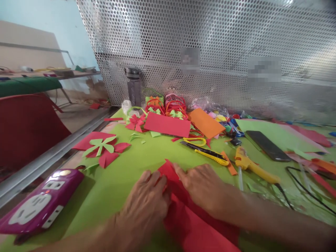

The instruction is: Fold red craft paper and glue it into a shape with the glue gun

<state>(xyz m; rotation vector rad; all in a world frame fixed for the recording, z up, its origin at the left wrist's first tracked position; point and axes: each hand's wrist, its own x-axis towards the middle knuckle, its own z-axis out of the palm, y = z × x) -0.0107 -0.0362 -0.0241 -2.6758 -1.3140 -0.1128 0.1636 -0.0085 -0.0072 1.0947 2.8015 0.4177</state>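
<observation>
A sheet of red paper (pixel 193 224) lies on the green tabletop in front of me, partly folded, and runs down past the lower edge of the view. My left hand (pixel 148 196) is closed at its left edge, with the fingers bent onto it. From the other side my right hand (pixel 207 189) presses on the paper, its index finger reaching toward the far corner and the other fingers curled under. Both palms hide part of the sheet. Beyond the hands lie a yellow and black utility knife (pixel 210 154) and a yellow scissors handle (pixel 195 141).
To the right are a yellow hot glue gun (pixel 258 169) with a cord and a black phone (pixel 267 145). A purple power strip (pixel 44 199) sits at left. Cut paper flowers (pixel 101 146), a red card (pixel 168 125), an orange card (pixel 206 122) and a bottle (pixel 134 89) stand farther back.
</observation>
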